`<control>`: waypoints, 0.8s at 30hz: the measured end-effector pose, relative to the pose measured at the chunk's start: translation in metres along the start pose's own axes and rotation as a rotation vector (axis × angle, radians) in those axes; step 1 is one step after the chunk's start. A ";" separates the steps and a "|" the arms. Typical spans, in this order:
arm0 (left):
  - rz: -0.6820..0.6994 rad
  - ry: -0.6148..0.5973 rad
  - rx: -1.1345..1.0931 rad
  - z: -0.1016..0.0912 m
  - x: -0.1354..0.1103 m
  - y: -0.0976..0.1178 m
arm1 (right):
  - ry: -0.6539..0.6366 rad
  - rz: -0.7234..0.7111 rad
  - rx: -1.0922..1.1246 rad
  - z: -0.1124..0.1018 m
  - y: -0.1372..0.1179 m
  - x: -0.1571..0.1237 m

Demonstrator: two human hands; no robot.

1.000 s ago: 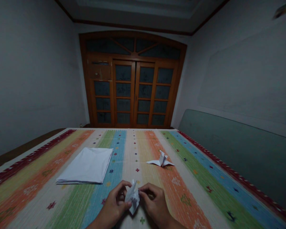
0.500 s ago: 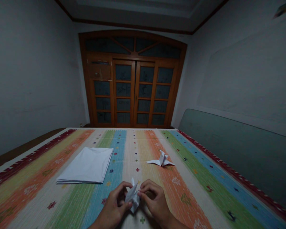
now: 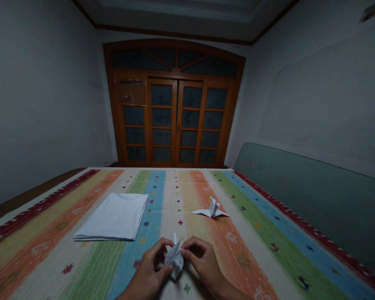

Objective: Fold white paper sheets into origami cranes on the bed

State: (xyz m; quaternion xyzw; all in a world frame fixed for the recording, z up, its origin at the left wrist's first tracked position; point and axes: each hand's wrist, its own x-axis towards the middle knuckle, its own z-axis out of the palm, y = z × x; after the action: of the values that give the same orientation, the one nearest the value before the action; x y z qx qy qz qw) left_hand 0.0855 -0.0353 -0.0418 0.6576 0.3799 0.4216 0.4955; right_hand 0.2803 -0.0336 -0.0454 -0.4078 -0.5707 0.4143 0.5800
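Low in the middle of the view, both my hands pinch a small white piece of folded paper (image 3: 174,258) just above the striped mat. My left hand (image 3: 150,271) grips its left side with thumb and fingers closed. My right hand (image 3: 203,263) holds its right side, fingers curled over the upper edge. A finished white paper crane (image 3: 211,209) rests on the mat beyond my right hand. A stack of white paper sheets (image 3: 115,216) lies flat to the left, past my left hand.
A colourful striped mat (image 3: 256,241) covers the surface in front of me. A green padded panel (image 3: 306,196) runs along the right wall. Wooden glass-paned doors (image 3: 175,121) stand at the far end, and a wooden edge shows at the left.
My hands and the folded paper have shifted only slightly; the fingers have adjusted their pinch on it. The crane and the paper stack have not moved.
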 end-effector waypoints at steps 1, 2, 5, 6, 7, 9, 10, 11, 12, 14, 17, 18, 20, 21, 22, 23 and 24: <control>-0.007 -0.002 0.005 0.000 0.000 0.000 | 0.013 -0.001 0.000 0.000 0.000 0.000; -0.014 -0.005 0.009 0.001 0.000 0.001 | 0.026 -0.001 0.000 -0.001 -0.001 -0.001; -0.022 -0.014 0.029 0.002 -0.001 0.002 | 0.045 -0.017 -0.022 -0.001 -0.002 -0.003; -0.019 -0.016 0.041 0.002 -0.001 0.003 | 0.043 -0.028 -0.036 -0.001 -0.002 -0.004; -0.011 -0.017 0.054 0.002 -0.001 0.003 | 0.038 -0.044 -0.052 -0.001 -0.003 -0.005; 0.001 -0.021 0.079 0.002 -0.001 0.004 | 0.032 -0.088 -0.082 -0.001 -0.005 -0.006; 0.005 -0.022 0.086 0.002 -0.001 0.005 | 0.032 -0.111 -0.096 -0.001 -0.006 -0.007; 0.006 -0.022 0.089 0.002 -0.001 0.005 | 0.032 -0.137 -0.107 -0.001 -0.007 -0.008; 0.006 -0.023 0.092 0.002 -0.001 0.006 | 0.030 -0.161 -0.115 0.000 -0.009 -0.008; 0.007 -0.018 0.101 0.002 -0.002 0.006 | 0.008 -0.192 -0.113 0.001 -0.011 -0.009; 0.002 0.001 0.114 0.003 -0.002 0.005 | -0.024 -0.143 -0.072 0.003 -0.013 -0.008; -0.005 0.008 0.111 0.003 -0.002 0.005 | -0.023 -0.101 -0.054 0.004 -0.013 -0.008; -0.013 0.003 0.103 0.004 -0.002 0.005 | -0.003 -0.018 -0.021 0.006 -0.013 -0.008; -0.010 -0.007 0.104 0.004 -0.002 0.005 | 0.009 0.013 -0.005 0.006 -0.013 -0.008; -0.005 -0.019 0.108 0.005 -0.002 0.005 | 0.022 0.032 0.011 0.007 -0.012 -0.008; 0.002 -0.030 0.112 0.005 -0.002 0.006 | 0.031 0.039 0.022 0.007 -0.011 -0.009; 0.008 -0.042 0.117 0.005 -0.003 0.006 | 0.038 0.034 0.030 0.007 -0.010 -0.009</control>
State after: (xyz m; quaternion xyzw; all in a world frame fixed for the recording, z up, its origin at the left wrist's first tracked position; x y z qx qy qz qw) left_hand 0.0896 -0.0407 -0.0372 0.6955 0.3907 0.3866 0.4627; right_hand 0.2736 -0.0455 -0.0384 -0.4164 -0.5465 0.4248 0.5895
